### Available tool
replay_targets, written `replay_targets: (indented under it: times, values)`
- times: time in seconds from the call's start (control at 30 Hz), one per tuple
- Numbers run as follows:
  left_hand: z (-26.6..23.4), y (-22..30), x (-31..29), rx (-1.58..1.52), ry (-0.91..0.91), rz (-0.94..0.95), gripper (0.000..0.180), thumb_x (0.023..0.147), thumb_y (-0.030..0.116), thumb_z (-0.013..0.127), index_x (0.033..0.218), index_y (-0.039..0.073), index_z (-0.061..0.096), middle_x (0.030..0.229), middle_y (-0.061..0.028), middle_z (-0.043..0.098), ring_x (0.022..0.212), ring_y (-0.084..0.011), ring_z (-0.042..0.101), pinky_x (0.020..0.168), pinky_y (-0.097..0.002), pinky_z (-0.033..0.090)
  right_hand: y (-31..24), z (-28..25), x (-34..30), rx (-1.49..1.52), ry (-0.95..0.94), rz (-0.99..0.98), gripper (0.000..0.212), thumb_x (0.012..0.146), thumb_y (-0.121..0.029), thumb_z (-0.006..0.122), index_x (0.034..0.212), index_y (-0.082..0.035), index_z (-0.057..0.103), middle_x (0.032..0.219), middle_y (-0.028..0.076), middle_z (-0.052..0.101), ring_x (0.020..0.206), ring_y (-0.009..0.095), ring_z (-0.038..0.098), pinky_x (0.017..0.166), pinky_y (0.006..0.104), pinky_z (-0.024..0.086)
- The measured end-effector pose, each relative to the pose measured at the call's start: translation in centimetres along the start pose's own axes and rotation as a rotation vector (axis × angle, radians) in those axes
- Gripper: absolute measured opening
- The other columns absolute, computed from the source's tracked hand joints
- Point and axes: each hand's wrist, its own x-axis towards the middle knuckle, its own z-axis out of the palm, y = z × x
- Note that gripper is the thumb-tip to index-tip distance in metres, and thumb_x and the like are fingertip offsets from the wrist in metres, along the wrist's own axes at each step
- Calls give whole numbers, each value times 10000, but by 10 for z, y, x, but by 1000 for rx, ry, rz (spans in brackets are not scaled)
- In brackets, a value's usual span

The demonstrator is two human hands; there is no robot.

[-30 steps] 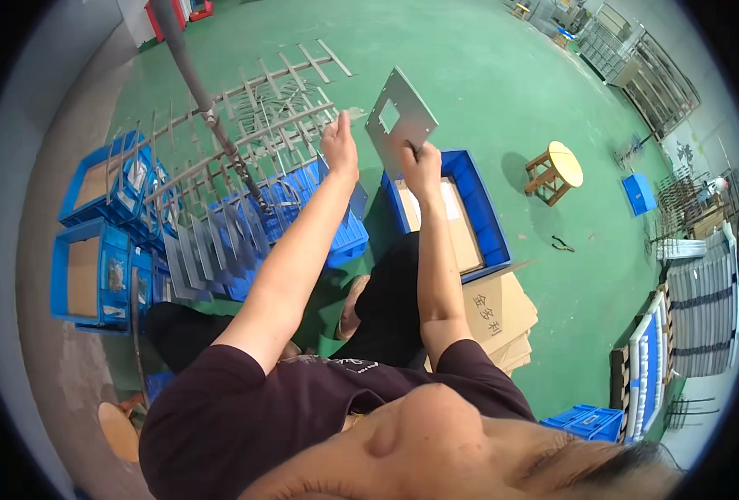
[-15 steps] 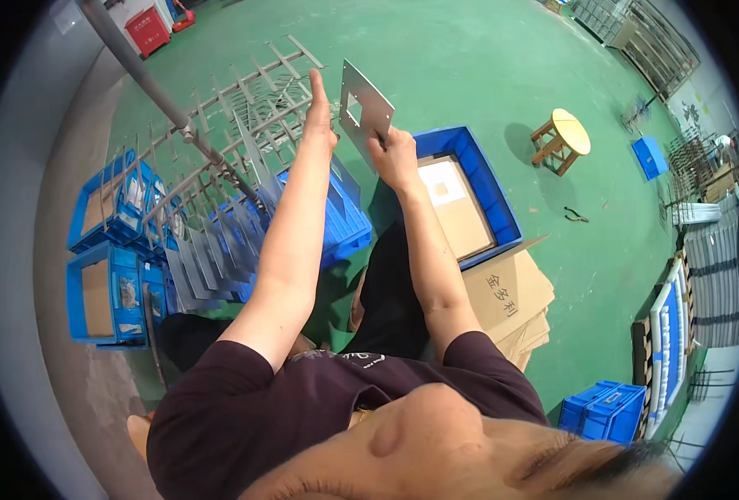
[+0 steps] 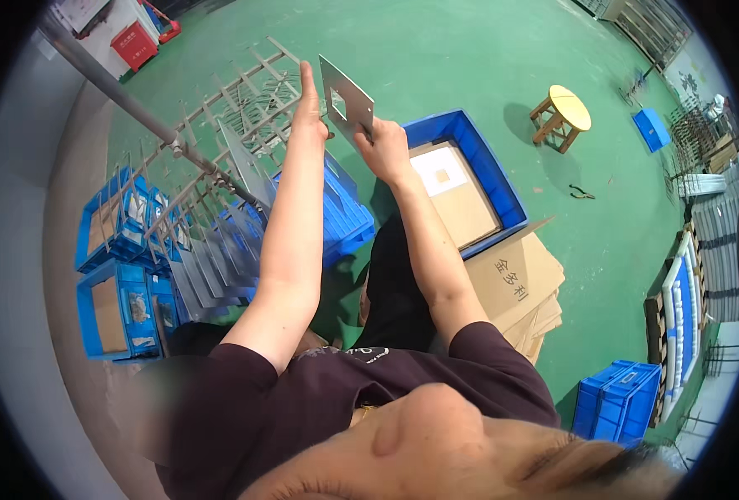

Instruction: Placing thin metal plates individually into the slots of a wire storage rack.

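My right hand [image 3: 384, 150] grips the lower edge of a thin grey metal plate [image 3: 354, 103], which stands tilted and has a square cutout and small holes. Just left of the plate, my left hand [image 3: 307, 108] is raised with its fingers stretched out together and holds nothing. It appears apart from the plate. Below and left of it is a metal rack [image 3: 244, 79] with rows of prongs, where several similar plates [image 3: 205, 275] hang side by side. A blue crate [image 3: 515, 208] by my right forearm holds cardboard [image 3: 461, 208] and a white sheet with a square opening [image 3: 423, 171].
Flattened cardboard [image 3: 511, 275] lies beside the crate. A yellow stool [image 3: 568, 108] and pliers [image 3: 582, 192] are on the green floor [image 3: 503, 58]. Blue bins [image 3: 102, 312] stand at the left, and a grey pole [image 3: 119, 92] slants across the rack. More blue crates [image 3: 615, 400] sit lower right.
Both hands and the plate appear slightly farther left, while the surroundings have also shifted as my head moved. My right hand keeps its grip; my left hand stays open.
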Motion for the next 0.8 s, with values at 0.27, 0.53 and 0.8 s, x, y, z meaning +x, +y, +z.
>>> replay_targets:
  times: [0.27,0.53,0.8]
  values:
    - [-12,-3,1,-48,48,-34,1405,451,951,426,1374,-84,195,1339,-344,256,1155,-485,360,881,-658,277,-8,3,2,15,-39,-23,121,738,-167,559,766,-50,559,629,136,588,560,364,535,522,418,407]
    - [-16,1,-6,-112,49,0,1400,455,947,430,1373,-83,189,1354,-354,220,1193,-519,313,904,-670,239,-9,6,4,10,-65,-29,116,730,-178,561,748,-63,550,630,138,589,571,371,545,521,429,407]
    - [-19,3,-6,-143,75,11,1389,457,949,425,1360,-86,217,1342,-349,247,1141,-504,357,887,-650,263,-6,16,7,7,-62,-63,129,729,-191,563,739,-63,545,630,142,589,570,376,544,522,433,406]
